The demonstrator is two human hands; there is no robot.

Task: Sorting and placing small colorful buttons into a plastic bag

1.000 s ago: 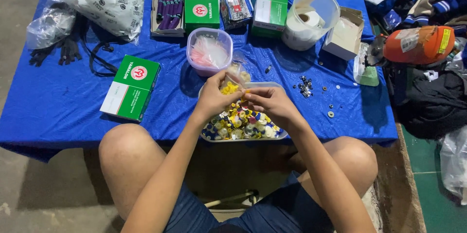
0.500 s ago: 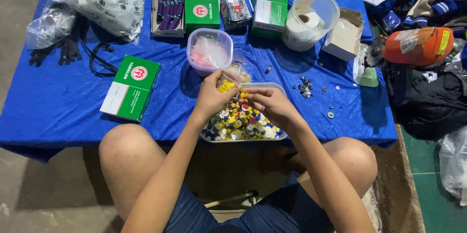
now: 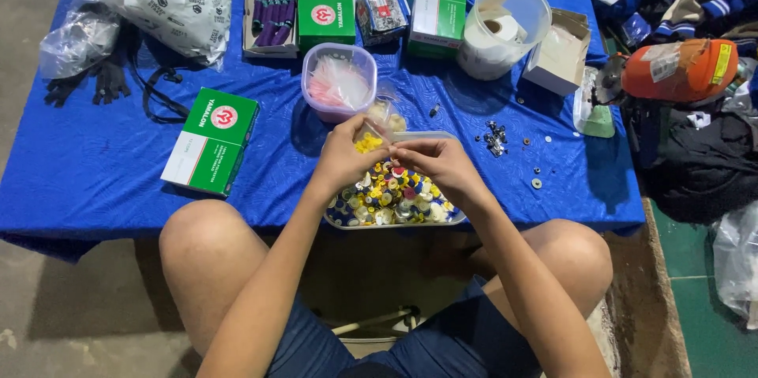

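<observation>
Since a second ago both hands are staying over the same tray (image 3: 454, 220), and the small bag of yellow pieces (image 3: 366, 142) is now lying a little flatter against the left palm, which suggests the sorting or bagging of small pieces is going on in short repeated moves rather than moving on to anything new. The left hand (image 3: 347, 155) is curling partly closed, its fingers pinching the bag of yellow pieces at about 11 o'clock of the tray. The right hand (image 3: 436, 163) is also curling in, its fingertips meeting the left hand's at the bag's mouth; whether it is pinching a piece or only the plastic is too small to tell. The tray, heaped with yellow, white and red pieces, is sitting at the table's near edge, just under both hands. At 12 o'clock from the hands a tub (image 3: 338, 82) of pink material is standing near; at 9 o'clock a green box (image 3: 210, 141) is lying well apart; at 2 o'clock loose metal bits (image 3: 494, 138) are scattering on the blue cloth (image 3: 103, 180)
</observation>
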